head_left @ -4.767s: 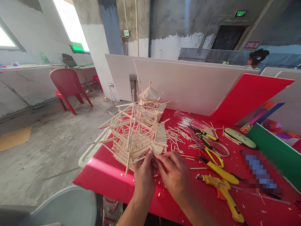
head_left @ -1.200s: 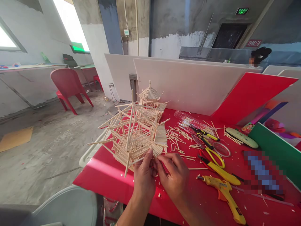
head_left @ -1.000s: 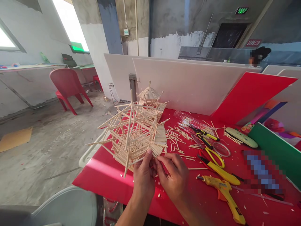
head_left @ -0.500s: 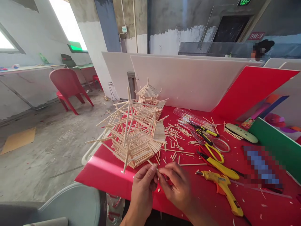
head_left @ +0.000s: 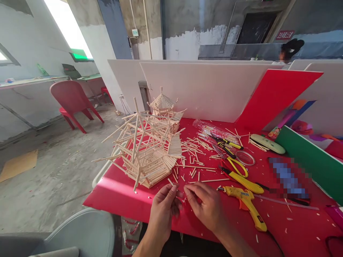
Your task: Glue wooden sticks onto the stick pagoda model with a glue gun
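Note:
My left hand (head_left: 165, 203) pinches a short wooden stick (head_left: 170, 182) between thumb and forefinger, just in front of the stick model. A small gap to its right separates it from my right hand (head_left: 203, 203), whose thumb and forefinger are pressed close; whatever they hold, if anything, is too small to make out. The open-framed stick model (head_left: 150, 162) stands on the red table (head_left: 120, 189), and a smaller pavilion with a conical roof (head_left: 162, 101) rises behind it. Cut stick pieces (head_left: 193, 148) lie scattered beyond my hands.
A yellow glue gun (head_left: 248, 203), a yellow cutter (head_left: 245, 182) and yellow-black pliers (head_left: 226, 148) lie on the right. White boards (head_left: 198, 89) stand behind the table. A red chair (head_left: 71, 96) is at left. Another person's head (head_left: 292, 50) shows beyond the boards.
My right hand has moved right, away from my left hand, opening a gap between them. The left hand still holds its stick. The whole view has shifted slightly.

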The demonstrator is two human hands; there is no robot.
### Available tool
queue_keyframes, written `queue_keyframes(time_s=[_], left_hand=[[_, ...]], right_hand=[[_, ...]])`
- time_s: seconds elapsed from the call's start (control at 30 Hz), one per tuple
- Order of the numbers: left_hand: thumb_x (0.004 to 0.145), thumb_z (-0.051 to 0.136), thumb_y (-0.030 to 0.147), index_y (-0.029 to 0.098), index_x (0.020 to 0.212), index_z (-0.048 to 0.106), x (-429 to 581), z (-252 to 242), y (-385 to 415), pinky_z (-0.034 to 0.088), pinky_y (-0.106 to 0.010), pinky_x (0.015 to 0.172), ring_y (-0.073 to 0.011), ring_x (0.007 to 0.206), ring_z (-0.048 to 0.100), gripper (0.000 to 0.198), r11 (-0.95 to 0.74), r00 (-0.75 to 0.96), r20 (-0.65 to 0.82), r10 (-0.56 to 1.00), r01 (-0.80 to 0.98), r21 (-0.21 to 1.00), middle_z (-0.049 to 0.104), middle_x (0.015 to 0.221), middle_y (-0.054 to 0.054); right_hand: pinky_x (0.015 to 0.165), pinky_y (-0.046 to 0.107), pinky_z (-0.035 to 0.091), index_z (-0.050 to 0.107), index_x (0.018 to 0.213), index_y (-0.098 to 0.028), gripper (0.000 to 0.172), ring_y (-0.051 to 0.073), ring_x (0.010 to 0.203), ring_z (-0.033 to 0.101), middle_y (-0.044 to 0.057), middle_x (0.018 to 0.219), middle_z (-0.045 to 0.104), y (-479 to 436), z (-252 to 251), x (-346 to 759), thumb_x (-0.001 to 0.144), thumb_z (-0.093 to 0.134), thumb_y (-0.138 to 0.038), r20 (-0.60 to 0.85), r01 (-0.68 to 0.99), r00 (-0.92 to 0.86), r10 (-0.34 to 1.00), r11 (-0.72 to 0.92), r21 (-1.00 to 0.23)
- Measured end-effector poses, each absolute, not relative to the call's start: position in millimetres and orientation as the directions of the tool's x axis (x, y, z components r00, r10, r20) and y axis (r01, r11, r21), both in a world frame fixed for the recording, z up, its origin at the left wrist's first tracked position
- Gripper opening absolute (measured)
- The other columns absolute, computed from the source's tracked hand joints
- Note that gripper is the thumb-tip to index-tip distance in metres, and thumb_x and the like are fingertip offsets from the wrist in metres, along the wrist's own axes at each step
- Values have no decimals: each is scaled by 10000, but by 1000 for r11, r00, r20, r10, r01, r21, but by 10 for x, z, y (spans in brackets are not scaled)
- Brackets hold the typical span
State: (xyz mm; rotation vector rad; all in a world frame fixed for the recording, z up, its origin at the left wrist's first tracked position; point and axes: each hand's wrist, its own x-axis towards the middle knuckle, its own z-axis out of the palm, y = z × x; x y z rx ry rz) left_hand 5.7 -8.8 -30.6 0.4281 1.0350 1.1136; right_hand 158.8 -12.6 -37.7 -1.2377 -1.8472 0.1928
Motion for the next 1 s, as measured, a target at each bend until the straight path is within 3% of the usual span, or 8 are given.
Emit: queue_keyframes(time_s=[0.2,0.37,0.5,0.57,0.67,0.8,1.0], left_hand=[[642,853,411,131,812,705,48,-333,-90,338,-159,383,-63,462,497,360,400,25,-436,900,-447,800,653,643,-21],[621,860,428,130,770,717,-18,-372,-69,337,-166,385,-62,446,498,363,399,16,-439,899,-446,801,648,633,-19],[576,886,403,129,812,750,-66,-363,-46,337,-162,393,-66,463,502,386,398,-1,-453,891,-475,785,659,624,-26],[545,901,388,130,804,756,-78,-351,-31,337,-161,397,-64,460,492,394,403,-13,-466,885,-480,779,656,600,-24],[542,902,389,128,771,749,-78,-339,-13,333,-158,396,-62,460,495,379,400,-10,-460,888,-478,782,661,600,-27],[584,881,392,134,763,714,-54,-331,-12,336,-158,391,-62,455,514,356,405,22,-455,890,-495,769,687,662,-37],[614,864,407,136,785,678,-16,-289,-33,359,-168,393,-74,457,526,371,414,73,-441,895,-508,755,674,653,-37]], right_hand=[[754,260,537,687,979,-222,176,154,824,679,41,917,714,-6,-389,1633,949,536,-307,490,678,49,870,331,-656],[667,259,503,705,934,-217,290,167,733,664,47,855,729,64,-406,1748,944,523,-443,415,702,202,887,164,-693],[716,288,491,705,1013,-241,360,196,818,674,48,954,741,204,-375,2186,938,476,-508,290,828,245,925,-44,-558],[727,297,487,695,1055,-262,346,209,892,674,41,1023,732,260,-394,2497,932,453,-476,177,903,239,955,-151,-403],[664,332,468,704,1062,-235,326,259,884,673,86,1035,725,261,-489,2957,878,473,-373,99,923,309,946,-273,-269],[693,342,471,695,1142,-206,431,284,943,671,108,1106,715,163,-659,3405,748,526,-247,26,924,337,941,-325,-199],[604,288,455,663,1217,-288,536,253,927,690,62,1243,658,98,-812,3697,690,570,-251,-76,939,265,961,-275,-205]])
